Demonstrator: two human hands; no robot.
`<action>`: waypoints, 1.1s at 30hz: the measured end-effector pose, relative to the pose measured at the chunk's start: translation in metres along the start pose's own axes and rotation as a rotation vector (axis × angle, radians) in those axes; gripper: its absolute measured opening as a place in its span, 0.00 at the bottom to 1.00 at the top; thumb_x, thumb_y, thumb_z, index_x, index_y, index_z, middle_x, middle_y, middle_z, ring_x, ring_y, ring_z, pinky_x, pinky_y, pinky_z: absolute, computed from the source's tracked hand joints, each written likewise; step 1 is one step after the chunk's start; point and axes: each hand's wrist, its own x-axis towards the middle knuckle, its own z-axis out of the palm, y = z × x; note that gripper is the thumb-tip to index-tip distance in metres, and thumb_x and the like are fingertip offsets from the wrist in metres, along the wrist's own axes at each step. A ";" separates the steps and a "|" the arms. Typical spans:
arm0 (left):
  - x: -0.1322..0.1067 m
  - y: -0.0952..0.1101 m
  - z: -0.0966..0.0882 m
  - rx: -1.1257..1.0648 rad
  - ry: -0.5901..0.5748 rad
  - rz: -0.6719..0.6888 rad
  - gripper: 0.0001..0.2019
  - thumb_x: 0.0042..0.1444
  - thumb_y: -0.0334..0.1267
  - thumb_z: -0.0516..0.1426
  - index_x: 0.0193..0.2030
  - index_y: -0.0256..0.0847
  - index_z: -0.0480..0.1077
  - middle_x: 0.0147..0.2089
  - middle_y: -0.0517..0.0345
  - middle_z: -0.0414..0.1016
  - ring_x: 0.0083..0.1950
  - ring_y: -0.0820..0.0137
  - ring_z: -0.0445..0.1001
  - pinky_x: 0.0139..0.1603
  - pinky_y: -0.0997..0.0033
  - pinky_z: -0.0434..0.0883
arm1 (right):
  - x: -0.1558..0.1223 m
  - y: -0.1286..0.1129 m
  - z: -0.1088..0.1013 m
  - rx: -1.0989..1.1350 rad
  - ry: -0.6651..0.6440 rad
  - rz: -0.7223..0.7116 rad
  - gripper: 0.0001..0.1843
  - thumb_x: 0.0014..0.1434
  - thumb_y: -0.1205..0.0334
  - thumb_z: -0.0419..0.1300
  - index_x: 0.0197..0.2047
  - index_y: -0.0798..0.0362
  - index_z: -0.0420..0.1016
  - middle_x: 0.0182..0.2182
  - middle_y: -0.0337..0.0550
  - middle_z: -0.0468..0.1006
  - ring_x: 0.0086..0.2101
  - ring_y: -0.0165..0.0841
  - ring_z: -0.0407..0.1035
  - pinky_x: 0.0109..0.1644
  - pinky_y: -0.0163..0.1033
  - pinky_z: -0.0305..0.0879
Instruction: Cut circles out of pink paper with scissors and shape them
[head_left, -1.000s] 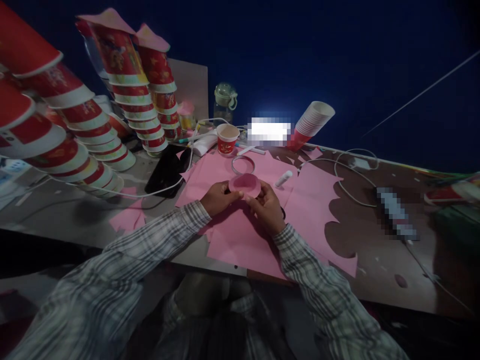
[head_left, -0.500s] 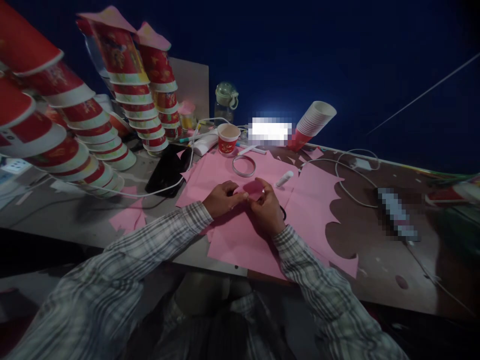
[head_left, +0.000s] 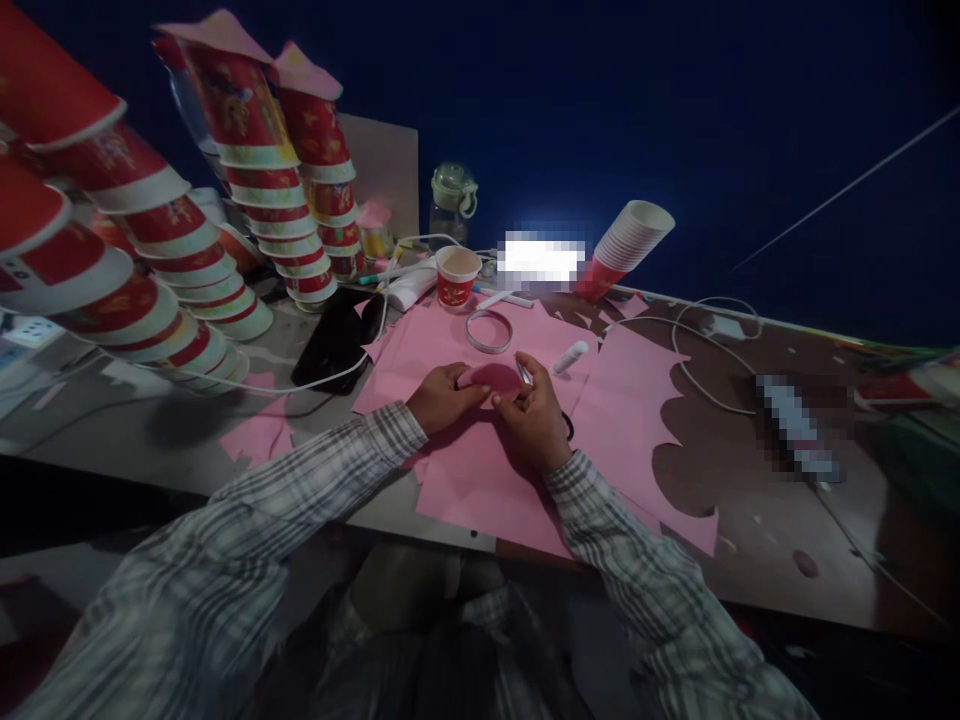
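A small curved piece of pink paper (head_left: 491,378) is bent between my hands above the pink sheets. My left hand (head_left: 448,398) pinches its left end, thumb on the near side. My right hand (head_left: 534,412) is closed at the paper's right end, its thumb near the paper's lower edge. It also holds scissors; a bit of blade shows by the fingers, and a black handle loop (head_left: 568,427) sticks out beside the palm. Below lies a large pink paper sheet (head_left: 487,490). A silver ring (head_left: 489,331) and a white glue stick (head_left: 570,357) lie just beyond my hands.
Tall towers of red-and-white paper cups (head_left: 277,210) stand at the left. A black phone (head_left: 337,345), a single paper cup (head_left: 457,277), a leaning cup stack (head_left: 630,245) and a bottle (head_left: 451,205) are farther back. A white cable (head_left: 720,390) curls at the right. Scalloped pink paper (head_left: 630,430) lies nearby.
The pink paper piece has turned and spread into a wider arc between my hands. My right index finger has lifted slightly, and a blade glint now shows beside it.
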 end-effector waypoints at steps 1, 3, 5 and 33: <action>0.000 0.001 0.000 0.013 0.004 -0.004 0.06 0.47 0.36 0.62 0.29 0.36 0.71 0.29 0.58 0.72 0.31 0.73 0.69 0.35 0.69 0.67 | 0.000 -0.001 0.000 -0.019 0.012 -0.001 0.35 0.52 0.63 0.61 0.62 0.53 0.56 0.28 0.36 0.73 0.24 0.30 0.66 0.29 0.38 0.67; -0.001 0.004 0.001 0.031 0.002 -0.024 0.10 0.48 0.38 0.62 0.24 0.37 0.67 0.25 0.61 0.67 0.28 0.75 0.65 0.30 0.71 0.65 | -0.001 -0.003 0.000 -0.029 0.020 -0.001 0.34 0.52 0.64 0.61 0.62 0.54 0.57 0.26 0.36 0.72 0.23 0.29 0.65 0.27 0.37 0.66; -0.002 0.006 0.001 0.027 -0.004 -0.042 0.12 0.47 0.39 0.62 0.22 0.37 0.64 0.23 0.62 0.65 0.26 0.75 0.64 0.29 0.71 0.65 | -0.002 -0.005 0.001 -0.014 0.010 -0.001 0.34 0.53 0.65 0.60 0.62 0.54 0.57 0.26 0.36 0.73 0.22 0.29 0.65 0.26 0.37 0.66; -0.004 0.008 0.000 0.113 -0.032 -0.043 0.13 0.49 0.46 0.60 0.30 0.35 0.69 0.22 0.62 0.67 0.24 0.74 0.64 0.26 0.72 0.61 | 0.003 -0.005 -0.001 0.328 -0.001 0.088 0.37 0.47 0.62 0.66 0.58 0.52 0.54 0.33 0.41 0.78 0.27 0.30 0.72 0.29 0.34 0.68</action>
